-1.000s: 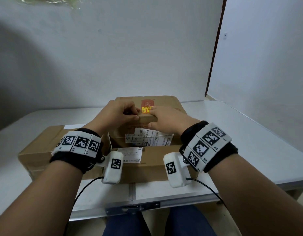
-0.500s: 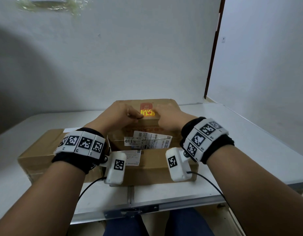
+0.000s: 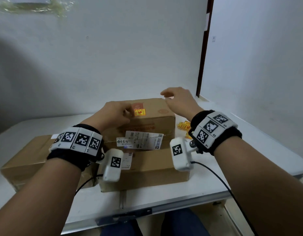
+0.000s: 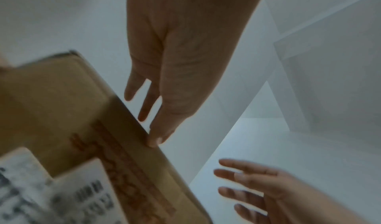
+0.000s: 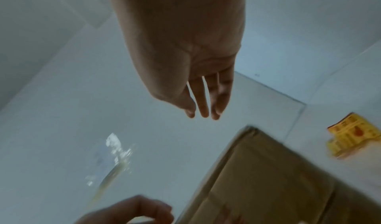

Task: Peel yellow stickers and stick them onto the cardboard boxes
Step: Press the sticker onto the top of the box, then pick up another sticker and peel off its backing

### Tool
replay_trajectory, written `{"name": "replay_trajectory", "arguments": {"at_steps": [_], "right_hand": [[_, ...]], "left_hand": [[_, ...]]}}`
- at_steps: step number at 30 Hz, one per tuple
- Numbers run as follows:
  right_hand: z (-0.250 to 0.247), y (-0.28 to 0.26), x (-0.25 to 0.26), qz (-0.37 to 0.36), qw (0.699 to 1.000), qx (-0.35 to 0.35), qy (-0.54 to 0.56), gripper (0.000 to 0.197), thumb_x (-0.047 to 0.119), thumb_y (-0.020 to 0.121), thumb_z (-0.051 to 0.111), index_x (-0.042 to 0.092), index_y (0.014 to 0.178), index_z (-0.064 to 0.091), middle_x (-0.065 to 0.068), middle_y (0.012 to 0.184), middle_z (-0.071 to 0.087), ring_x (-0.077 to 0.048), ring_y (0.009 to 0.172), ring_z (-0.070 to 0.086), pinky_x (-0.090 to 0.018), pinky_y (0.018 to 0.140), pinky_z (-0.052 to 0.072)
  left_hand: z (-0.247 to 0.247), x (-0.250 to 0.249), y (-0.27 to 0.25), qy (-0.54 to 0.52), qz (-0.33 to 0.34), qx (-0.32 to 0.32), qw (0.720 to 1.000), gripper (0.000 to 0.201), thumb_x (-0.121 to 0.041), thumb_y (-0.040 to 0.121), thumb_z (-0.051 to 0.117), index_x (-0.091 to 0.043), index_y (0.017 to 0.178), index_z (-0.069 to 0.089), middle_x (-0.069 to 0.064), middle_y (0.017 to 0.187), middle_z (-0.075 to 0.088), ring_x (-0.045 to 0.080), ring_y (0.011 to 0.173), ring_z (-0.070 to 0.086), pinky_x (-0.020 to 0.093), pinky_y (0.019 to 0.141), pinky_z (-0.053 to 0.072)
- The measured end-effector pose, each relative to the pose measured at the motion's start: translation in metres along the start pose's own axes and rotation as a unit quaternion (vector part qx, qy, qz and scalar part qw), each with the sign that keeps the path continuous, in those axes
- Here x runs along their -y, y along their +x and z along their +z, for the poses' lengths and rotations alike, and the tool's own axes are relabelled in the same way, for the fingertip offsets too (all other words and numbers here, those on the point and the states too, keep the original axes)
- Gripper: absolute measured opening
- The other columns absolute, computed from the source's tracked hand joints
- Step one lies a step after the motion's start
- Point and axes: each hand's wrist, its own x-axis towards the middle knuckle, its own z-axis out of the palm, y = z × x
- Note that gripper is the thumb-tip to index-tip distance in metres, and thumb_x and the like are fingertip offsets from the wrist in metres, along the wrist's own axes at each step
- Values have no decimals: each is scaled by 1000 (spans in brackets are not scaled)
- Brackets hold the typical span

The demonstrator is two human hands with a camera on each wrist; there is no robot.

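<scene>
Cardboard boxes [image 3: 147, 123] crowd the white surface [image 3: 249, 150]; a yellow sticker [image 3: 139, 112] sits atop the upper box beside the left hand [image 3: 113, 114], fingers loosely curled, empty. Spare stickers [image 3: 183, 125] lie half-hidden behind the wrist. Left wrist view: fingers [image 4: 154, 137] straight, touching the box edge. Right wrist view: right hand [image 5: 185, 56] open, empty, blurred.

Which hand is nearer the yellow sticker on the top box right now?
Left. The left hand sits on the top box, its fingers right beside the yellow sticker. The right hand is raised above the box's far right corner, clear of it.
</scene>
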Motion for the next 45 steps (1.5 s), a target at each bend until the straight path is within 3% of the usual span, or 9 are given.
{"name": "replay_trajectory", "arguments": {"at_steps": [4,7,11,15,20,24,31,37,45], "right_hand": [[-34,2,-61,118,985,-99,76,27,10,85,49,28,85,68,-5,111,69,-27,101,66,-42,93,53],[-38,-8,-110,208,977,-32,31,24,10,85,54,27,72,66,-14,110,69,-31,101,65,-45,93,53],[-29,-26,-152,292,954,55,-44,23,9,88,58,4,107,70,-16,107,66,-32,104,63,-43,94,52],[-23,-34,-162,283,941,156,-102,42,19,88,66,8,128,60,-10,130,58,-25,121,54,-34,102,45],[-6,-24,-159,259,931,220,-134,62,32,85,71,17,140,48,-5,143,49,-23,128,49,-28,100,42],[9,-20,-157,221,902,264,-260,46,29,94,58,8,134,52,-11,135,55,-26,123,53,-31,97,44],[15,-17,-172,253,942,160,-148,24,16,90,57,10,67,52,-4,66,50,-23,73,50,-22,51,34],[-6,-22,-159,230,972,13,53,20,10,90,57,-1,93,73,-10,79,61,-17,65,49,-23,54,39],[-16,-8,-63,96,967,-116,204,11,19,89,51,23,93,61,1,91,65,-22,94,63,-36,75,49]], "left_hand": [[-1,-35,23,-61,26,-41,997,16,-37,85,59,-31,97,66,-5,109,55,13,102,57,31,86,44],[6,-71,43,-72,68,-20,995,13,-31,88,59,-26,96,68,-4,104,60,12,97,58,27,84,45],[23,-109,66,-72,96,35,992,12,-27,89,58,-27,92,69,-12,92,61,8,92,58,20,73,37],[30,-129,80,-73,101,61,990,15,-27,92,57,-24,99,70,-14,88,59,7,90,55,21,79,36],[31,-134,85,-78,93,74,990,16,-26,93,56,-22,101,70,-12,96,62,10,103,58,22,82,36],[31,-131,85,-77,88,74,990,17,-26,93,55,-22,101,70,-9,102,65,10,103,57,22,82,36],[30,-128,84,-119,95,52,987,18,-23,93,55,-21,101,71,-12,95,62,6,95,55,19,73,36],[30,-119,78,-299,39,54,952,15,-18,93,57,-15,102,70,-5,95,69,12,91,67,28,81,56],[13,-85,54,-470,-40,11,882,18,-9,92,58,-6,107,68,13,105,71,17,81,67,27,77,58]]}}
